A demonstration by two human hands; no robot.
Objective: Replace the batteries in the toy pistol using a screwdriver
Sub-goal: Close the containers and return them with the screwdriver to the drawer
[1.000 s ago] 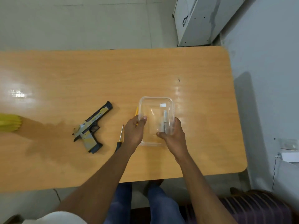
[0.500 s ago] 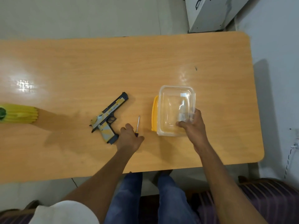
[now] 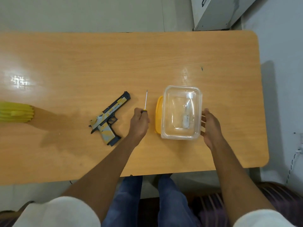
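Observation:
The toy pistol (image 3: 109, 117), grey and yellow with a black slide, lies flat on the wooden table (image 3: 98, 63), muzzle pointing up and right. Just right of it my left hand (image 3: 139, 122) is shut on the screwdriver (image 3: 145, 100), whose thin metal shaft points away from me. A clear plastic box (image 3: 181, 113) stands to the right with pale batteries (image 3: 186, 119) inside, and its yellow lid (image 3: 158, 116) is tucked under its left side. My right hand (image 3: 210, 126) rests against the box's right wall with fingers spread.
A yellow ribbed object (image 3: 15, 112) lies at the table's left edge. A white cabinet (image 3: 216, 12) stands on the floor beyond the far right corner. The table's near edge runs just above my knees.
My left hand left the box, closed on the screwdriver and lifted it so the shaft points away. The box shifted right, uncovering the yellow lid. My right hand moved to the box's right wall.

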